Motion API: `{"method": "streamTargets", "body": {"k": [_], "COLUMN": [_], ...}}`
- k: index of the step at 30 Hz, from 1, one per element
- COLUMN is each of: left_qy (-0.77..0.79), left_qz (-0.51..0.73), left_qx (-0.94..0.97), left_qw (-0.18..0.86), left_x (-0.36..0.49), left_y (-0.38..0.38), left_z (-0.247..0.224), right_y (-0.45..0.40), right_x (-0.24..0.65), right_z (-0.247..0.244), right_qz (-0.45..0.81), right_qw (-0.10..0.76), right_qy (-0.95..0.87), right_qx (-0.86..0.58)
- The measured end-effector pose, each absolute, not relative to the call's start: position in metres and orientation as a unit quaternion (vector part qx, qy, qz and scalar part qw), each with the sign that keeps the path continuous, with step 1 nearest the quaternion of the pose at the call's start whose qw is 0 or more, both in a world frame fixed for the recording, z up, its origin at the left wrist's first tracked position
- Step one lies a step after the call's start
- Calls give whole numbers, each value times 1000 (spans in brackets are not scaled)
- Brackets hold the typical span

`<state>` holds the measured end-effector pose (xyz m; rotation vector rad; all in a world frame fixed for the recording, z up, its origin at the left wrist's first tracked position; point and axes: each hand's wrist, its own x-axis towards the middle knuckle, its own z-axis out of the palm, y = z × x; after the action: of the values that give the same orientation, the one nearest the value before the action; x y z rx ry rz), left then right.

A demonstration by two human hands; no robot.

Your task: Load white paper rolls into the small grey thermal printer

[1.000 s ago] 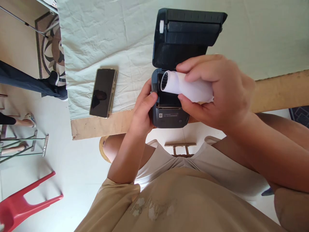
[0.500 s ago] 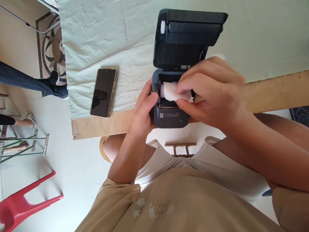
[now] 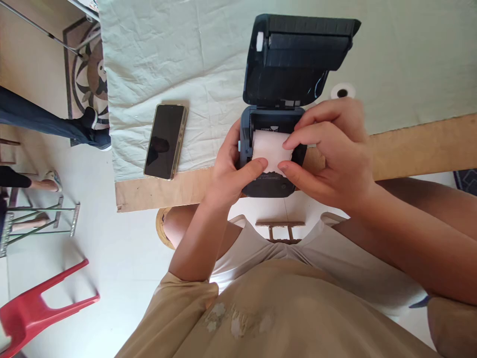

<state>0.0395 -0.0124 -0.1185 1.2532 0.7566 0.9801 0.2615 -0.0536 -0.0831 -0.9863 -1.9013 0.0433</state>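
A small dark label printer (image 3: pixel 266 188) is at the table's front edge, its lid (image 3: pixel 286 74) raised. White paper (image 3: pixel 273 148) lies in its compartment, with a ragged end over the front lip. My left hand (image 3: pixel 238 171) grips the printer's left side, the thumb resting on the paper. At the paper's right edge is my right hand (image 3: pixel 331 149), thumb and index finger touching it, fingers apart and curved. Behind that hand a small white roll (image 3: pixel 343 91) with a dark core stands on the cloth.
A phone (image 3: pixel 166 141) lies on the pale green cloth (image 3: pixel 208 89) to the left. The table's bare wooden edge (image 3: pixel 164 191) runs along the front. On the floor at left are a red stool (image 3: pixel 40 311), a metal frame and other people's legs.
The paper now lies flatter and extends over the front lip. My left thumb has moved onto it, and my right fingers have spread at its right edge. The white roll has come into fuller view.
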Motion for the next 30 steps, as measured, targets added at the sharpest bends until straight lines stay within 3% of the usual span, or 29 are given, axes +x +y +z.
{"method": "streamTargets", "body": {"k": [5, 14, 20, 26, 30], "left_qy": [280, 238, 253, 235, 237], "left_qz": [412, 444, 430, 437, 428], "left_qx": [589, 592, 578, 594, 608], "left_qw": [637, 629, 645, 632, 625], "left_x": [33, 32, 31, 32, 31], "left_y": [7, 6, 3, 3, 3], "left_z": [-146, -151, -147, -144, -147], "right_y": [-59, -56, -60, -56, -54], "right_x": [266, 269, 268, 269, 273], "right_z": [-89, -87, -90, -80, -68], "right_qz": [97, 128, 159, 160, 227], "right_qw": [465, 490, 459, 512, 520], "right_qy": [-775, -759, -753, -705, -687], "right_qx": [-417, -409, -444, -465, -455]}}
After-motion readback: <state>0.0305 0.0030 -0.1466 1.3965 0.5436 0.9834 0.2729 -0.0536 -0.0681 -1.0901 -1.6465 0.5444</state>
